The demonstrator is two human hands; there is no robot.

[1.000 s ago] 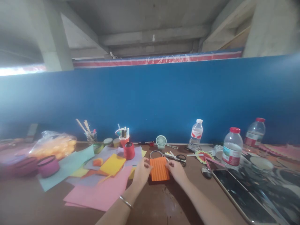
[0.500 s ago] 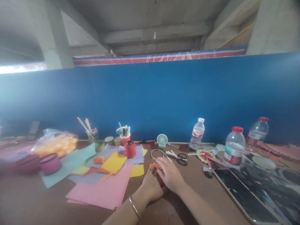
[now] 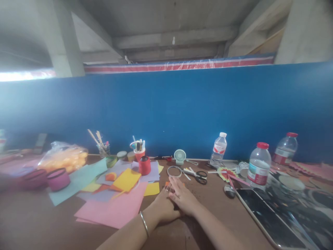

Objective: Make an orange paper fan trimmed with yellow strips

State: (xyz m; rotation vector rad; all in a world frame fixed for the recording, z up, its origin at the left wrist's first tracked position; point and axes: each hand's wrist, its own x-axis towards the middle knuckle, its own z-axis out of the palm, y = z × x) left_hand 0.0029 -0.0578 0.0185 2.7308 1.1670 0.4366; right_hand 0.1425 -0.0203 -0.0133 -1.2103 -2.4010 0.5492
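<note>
The left hand [image 3: 164, 206] is laid palm down at the middle of the desk [image 3: 166, 239], and it is partly covered by the right hand [image 3: 185, 198], which is placed across it with the fingers stretched out flat. How the fingers of the left hand are set beneath cannot be told. The orange paper [image 3: 167, 183] is found under the hands; only small bits of it are left showing, at twelve o'clock past the fingertips, and the rest is hidden. A metal bracelet [image 3: 144, 224] is worn on the left wrist.

Taken from the hands, a ring-shaped loop [image 3: 168, 171] is seen near at twelve o'clock, with a small fan [image 3: 180, 156] stood behind it. Between one and two o'clock scissors [image 3: 196, 174] are laid, and a white-capped bottle [image 3: 218, 149] is stood beyond them. Pink sheets [image 3: 114, 208] are spread at nine o'clock, and are partly overlain by a yellow sheet [image 3: 127, 180] at ten. A phone [image 3: 267, 218] is placed well apart, between three and four o'clock
</note>
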